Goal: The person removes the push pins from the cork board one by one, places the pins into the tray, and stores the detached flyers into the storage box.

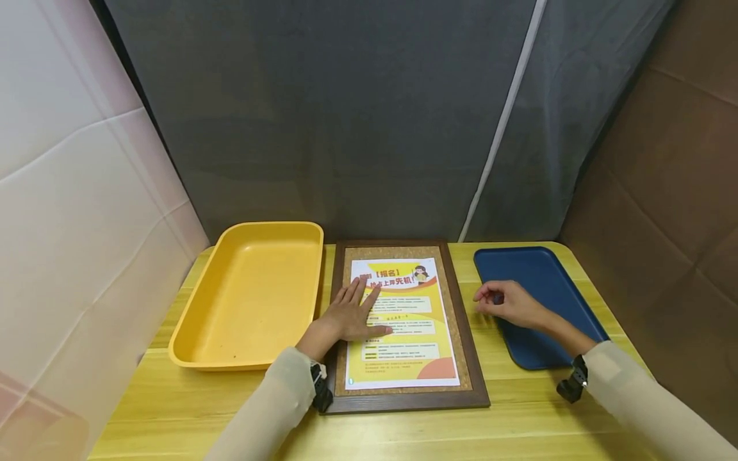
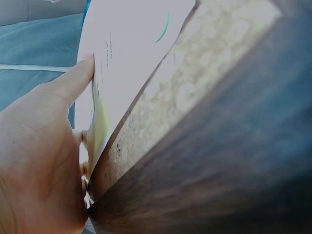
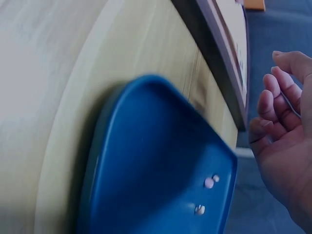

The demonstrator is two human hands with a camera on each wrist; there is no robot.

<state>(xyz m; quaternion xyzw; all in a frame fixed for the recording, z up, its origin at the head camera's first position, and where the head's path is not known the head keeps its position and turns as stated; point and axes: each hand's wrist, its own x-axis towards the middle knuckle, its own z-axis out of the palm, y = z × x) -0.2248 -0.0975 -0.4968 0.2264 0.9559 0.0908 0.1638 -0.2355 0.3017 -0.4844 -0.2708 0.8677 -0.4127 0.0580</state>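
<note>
My left hand (image 1: 353,315) lies flat on a printed yellow-and-white sheet (image 1: 410,320) at the lower center of the frame, fingers spread and thumb out to the side, gripping nothing. The sheet, topped by bold characters and a cartoon figure, rests on a cork board (image 1: 415,402) with a dark wooden frame, a strip of cork showing along its right side. To the right, my right hand (image 1: 515,303) hovers over the left edge of a blue tray (image 1: 539,269), fingers loosely curled and thumb close to them; whether anything is pinched between the tips, I cannot tell. Seen from my right wrist, 3 small pale pieces (image 3: 208,183) sit in the tray, toward the lower right of that view, too blurred to identify. A larger yellow tray (image 1: 262,288) stands left of center, near the board. All 3, board and 2 trays, sit on a wood-grain worktop (image 1: 403,438) before a dark gray backdrop (image 1: 346,115). I wear pale sleeves (image 1: 271,397) and a black device (image 1: 320,387) on each wrist.
</note>
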